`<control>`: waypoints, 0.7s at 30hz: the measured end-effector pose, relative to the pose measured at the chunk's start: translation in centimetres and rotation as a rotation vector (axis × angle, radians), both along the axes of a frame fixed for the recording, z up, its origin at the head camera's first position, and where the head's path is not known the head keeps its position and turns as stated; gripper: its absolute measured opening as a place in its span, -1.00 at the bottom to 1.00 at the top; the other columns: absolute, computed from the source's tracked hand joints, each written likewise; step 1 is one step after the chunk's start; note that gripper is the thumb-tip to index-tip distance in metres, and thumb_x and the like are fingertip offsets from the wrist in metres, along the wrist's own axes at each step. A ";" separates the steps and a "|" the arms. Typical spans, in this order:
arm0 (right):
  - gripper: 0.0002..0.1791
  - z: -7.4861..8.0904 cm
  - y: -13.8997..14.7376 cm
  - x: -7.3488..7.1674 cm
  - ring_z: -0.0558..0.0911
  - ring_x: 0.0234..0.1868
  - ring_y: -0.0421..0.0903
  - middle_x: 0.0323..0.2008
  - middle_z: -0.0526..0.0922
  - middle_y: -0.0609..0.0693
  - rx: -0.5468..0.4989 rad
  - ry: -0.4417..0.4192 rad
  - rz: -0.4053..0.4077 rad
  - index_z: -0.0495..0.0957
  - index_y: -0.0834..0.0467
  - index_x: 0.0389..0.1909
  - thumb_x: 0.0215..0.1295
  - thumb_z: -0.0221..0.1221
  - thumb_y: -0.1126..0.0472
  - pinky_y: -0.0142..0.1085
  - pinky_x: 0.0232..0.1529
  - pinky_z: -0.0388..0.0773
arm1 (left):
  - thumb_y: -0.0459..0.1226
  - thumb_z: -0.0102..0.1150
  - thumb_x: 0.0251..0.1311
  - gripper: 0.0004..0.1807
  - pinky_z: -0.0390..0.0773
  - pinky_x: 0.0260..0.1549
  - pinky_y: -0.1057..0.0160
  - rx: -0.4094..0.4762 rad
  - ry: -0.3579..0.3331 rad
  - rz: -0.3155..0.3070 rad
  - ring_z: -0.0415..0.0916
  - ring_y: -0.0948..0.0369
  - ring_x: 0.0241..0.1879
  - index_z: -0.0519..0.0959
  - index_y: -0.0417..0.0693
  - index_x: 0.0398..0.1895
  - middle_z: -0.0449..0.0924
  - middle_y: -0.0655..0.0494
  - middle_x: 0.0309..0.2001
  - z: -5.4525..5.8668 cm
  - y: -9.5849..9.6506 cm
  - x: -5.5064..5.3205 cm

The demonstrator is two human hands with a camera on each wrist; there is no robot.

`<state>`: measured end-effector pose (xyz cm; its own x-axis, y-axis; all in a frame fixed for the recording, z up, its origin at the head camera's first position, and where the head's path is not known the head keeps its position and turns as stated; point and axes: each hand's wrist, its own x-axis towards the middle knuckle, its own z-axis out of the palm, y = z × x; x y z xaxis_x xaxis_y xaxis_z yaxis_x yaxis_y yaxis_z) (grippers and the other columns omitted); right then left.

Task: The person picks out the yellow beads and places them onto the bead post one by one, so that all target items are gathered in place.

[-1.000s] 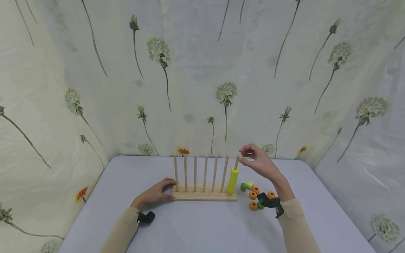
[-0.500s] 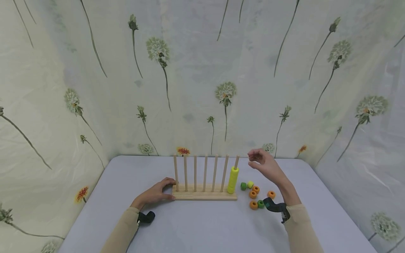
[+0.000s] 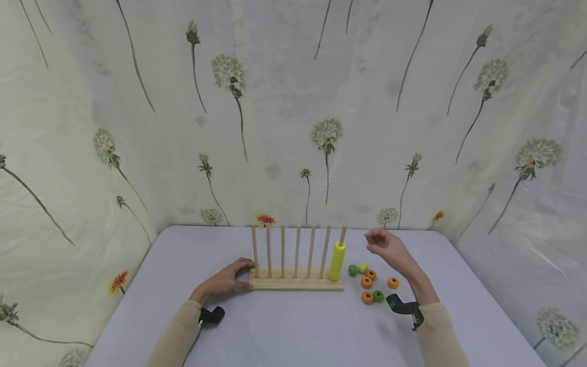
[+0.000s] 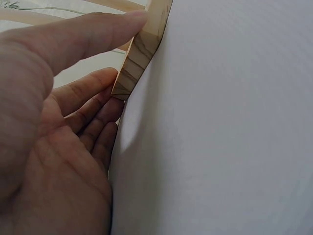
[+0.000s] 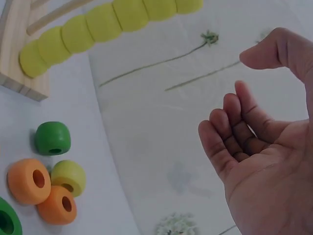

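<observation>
A wooden peg stand [image 3: 293, 283] with a row of upright pegs stands on the table. My left hand [image 3: 224, 280] holds the left end of its base, the thumb along the near edge and the fingers at the far side. In the left wrist view, the thumb and fingertips meet the base's corner [image 4: 138, 58]. A stack of yellow beads [image 3: 337, 261] fills most of the rightmost peg; the other pegs are bare. My right hand [image 3: 390, 251] hovers to the right of that stack, holding nothing. Its fingers are loosely bent, with the thumb apart from them in the right wrist view.
Loose beads lie right of the stand: a green bead [image 3: 352, 270], a yellow bead [image 3: 363, 267], another green bead [image 3: 378, 296] and several orange ones, among them an orange bead [image 3: 393, 283]. Behind the white table [image 3: 293, 331] hangs a flower-printed curtain [image 3: 275, 102].
My right hand has moved from beside the top of the rightmost peg to the right and lower. The left hand and the peg stand have stayed put.
</observation>
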<state>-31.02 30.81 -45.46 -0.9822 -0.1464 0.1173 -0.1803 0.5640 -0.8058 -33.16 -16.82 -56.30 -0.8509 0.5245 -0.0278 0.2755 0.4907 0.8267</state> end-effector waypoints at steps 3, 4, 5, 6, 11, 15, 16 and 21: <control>-0.56 -0.9 0.4 -0.2 0.52 0.03 -0.04 0.05 0.50 0.18 0.009 -0.017 -0.006 0.37 0.27 0.12 0.34 0.17 0.11 -0.31 -0.01 0.54 | -0.04 0.45 -0.02 -0.29 0.04 0.40 -0.13 0.001 -0.003 0.003 0.09 0.01 0.42 0.42 0.04 0.23 0.27 0.06 0.34 -0.1 0.0 0.0; -0.56 -1.2 0.6 -0.3 0.52 0.02 -0.03 0.05 0.49 0.18 0.003 -0.027 -0.004 0.37 0.27 0.12 0.34 0.17 0.11 -0.30 0.00 0.54 | -0.05 0.45 -0.01 -0.29 0.04 0.40 -0.13 0.001 -0.002 0.000 0.09 0.01 0.43 0.42 0.04 0.23 0.26 0.06 0.34 -0.1 0.0 0.0; -0.56 -1.5 0.7 -0.4 0.52 0.02 -0.03 0.04 0.50 0.17 -0.003 -0.039 -0.005 0.37 0.26 0.12 0.34 0.17 0.11 -0.28 0.01 0.55 | -0.05 0.44 -0.01 -0.30 0.04 0.40 -0.13 -0.001 0.001 -0.001 0.09 0.01 0.43 0.42 0.04 0.23 0.26 0.06 0.34 -0.1 0.0 0.0; -0.56 -1.8 0.8 -0.5 0.52 0.02 -0.03 0.04 0.50 0.18 -0.009 -0.047 -0.003 0.37 0.26 0.12 0.34 0.17 0.11 -0.24 0.03 0.55 | -0.05 0.44 -0.01 -0.30 0.04 0.40 -0.13 -0.002 0.003 -0.002 0.09 0.01 0.43 0.42 0.04 0.23 0.26 0.06 0.34 -0.1 0.0 0.0; -0.55 -3.2 1.2 -1.2 0.53 0.01 0.00 0.02 0.51 0.18 -0.023 -0.102 -0.007 0.38 0.26 0.13 0.33 0.18 0.11 -0.02 0.11 0.52 | -0.04 0.45 -0.01 -0.30 0.05 0.40 -0.12 -0.008 0.015 -0.005 0.10 0.01 0.42 0.42 0.05 0.23 0.27 0.06 0.34 -0.2 -0.1 0.0; -0.53 -4.5 1.3 -1.8 0.53 -0.04 -0.03 -0.01 0.54 0.16 0.002 -0.132 -0.027 0.40 0.25 0.12 0.30 0.21 0.09 0.01 0.08 0.51 | -0.04 0.44 0.00 -0.29 0.05 0.39 -0.13 -0.007 0.015 -0.007 0.10 0.00 0.42 0.41 0.04 0.24 0.26 0.05 0.34 -0.2 -0.1 -0.2; -0.53 -4.8 1.3 -1.9 0.53 -0.06 -0.03 -0.03 0.55 0.15 0.013 -0.137 -0.033 0.41 0.26 0.12 0.30 0.21 0.08 -0.01 0.07 0.51 | -0.04 0.44 0.00 -0.29 0.05 0.39 -0.13 -0.006 0.014 -0.006 0.10 -0.01 0.42 0.41 0.03 0.24 0.26 0.04 0.34 -0.2 -0.1 -0.2; -0.46 -5.9 1.5 -2.4 0.52 -0.06 -0.01 -0.03 0.55 0.15 0.056 -0.166 -0.056 0.39 0.30 0.14 0.28 0.22 0.04 -0.07 0.04 0.51 | -0.05 0.44 0.00 -0.31 0.06 0.39 -0.14 -0.005 0.010 -0.004 0.11 0.00 0.42 0.42 0.04 0.23 0.27 0.05 0.34 -0.2 -0.1 -0.2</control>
